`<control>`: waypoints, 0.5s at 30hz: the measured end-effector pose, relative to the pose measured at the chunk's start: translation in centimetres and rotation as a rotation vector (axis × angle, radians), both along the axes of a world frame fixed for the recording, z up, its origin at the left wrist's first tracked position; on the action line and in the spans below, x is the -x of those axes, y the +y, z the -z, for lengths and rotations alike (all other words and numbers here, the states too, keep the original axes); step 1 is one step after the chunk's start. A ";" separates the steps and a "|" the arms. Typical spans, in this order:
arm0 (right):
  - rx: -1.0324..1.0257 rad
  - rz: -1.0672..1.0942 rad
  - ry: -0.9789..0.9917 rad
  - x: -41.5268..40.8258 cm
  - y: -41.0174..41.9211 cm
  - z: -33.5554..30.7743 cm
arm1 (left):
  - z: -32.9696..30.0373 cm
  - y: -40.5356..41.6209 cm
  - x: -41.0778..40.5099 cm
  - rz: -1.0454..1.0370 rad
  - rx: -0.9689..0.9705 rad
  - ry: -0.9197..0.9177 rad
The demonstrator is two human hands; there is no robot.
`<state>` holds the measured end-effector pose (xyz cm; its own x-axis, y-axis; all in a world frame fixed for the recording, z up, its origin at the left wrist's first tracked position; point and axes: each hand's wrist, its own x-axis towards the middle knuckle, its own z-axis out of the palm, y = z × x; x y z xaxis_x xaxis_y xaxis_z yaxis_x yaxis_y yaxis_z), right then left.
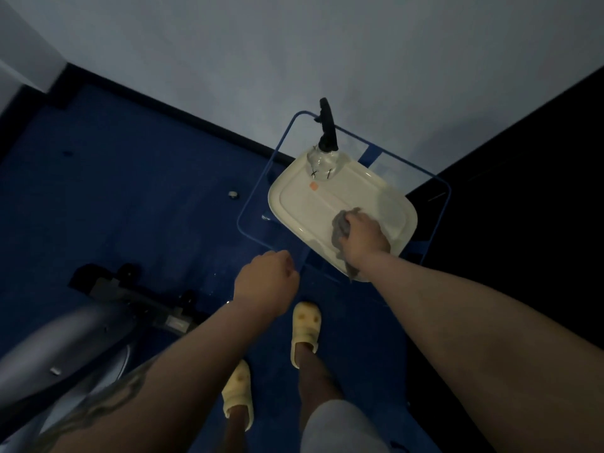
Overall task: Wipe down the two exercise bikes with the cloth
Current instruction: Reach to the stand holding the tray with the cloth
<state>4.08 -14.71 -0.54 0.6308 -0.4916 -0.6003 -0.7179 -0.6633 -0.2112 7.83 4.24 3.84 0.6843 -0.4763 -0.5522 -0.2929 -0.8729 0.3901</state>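
The right hand [362,232] reaches down to a cream tray [294,197] on a glass-topped bench [255,204] with a blue rim, standing in the far right corner of the room. Its fingers are curled over a grey cloth [340,228], gripping it bunched against the near right part of the tray, with a tail of cloth hanging over the tray's near edge. At the far end of the tray stands a clear spray bottle [323,161] with a black trigger head. The left hand [266,279] hovers just left of the bench's near corner, its fingers curled under into a loose fist, holding nothing visible. An exercise bike [65,341] lies at the near left, grey-bodied with a black foot bar, on the blue floor [130,191]. Two yellow slippers [305,331] stand below the arms.
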 end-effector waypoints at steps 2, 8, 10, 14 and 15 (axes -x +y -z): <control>0.014 -0.049 0.066 0.2 0.8 0.4 | 0.7 0.6 0.2 -0.010 -0.024 0.020; -0.010 -0.068 0.048 2.7 4.9 -1.5 | 0.2 3.5 0.8 0.059 -0.167 0.109; -0.014 -0.022 0.017 4.0 6.4 -2.7 | -0.4 4.9 1.1 0.086 -0.196 0.135; -0.011 0.048 -0.024 7.2 10.2 -5.3 | -2.1 8.1 2.0 0.132 -0.190 0.122; -0.015 0.080 -0.030 8.2 11.6 -5.9 | -2.6 8.8 2.4 0.142 -0.175 0.114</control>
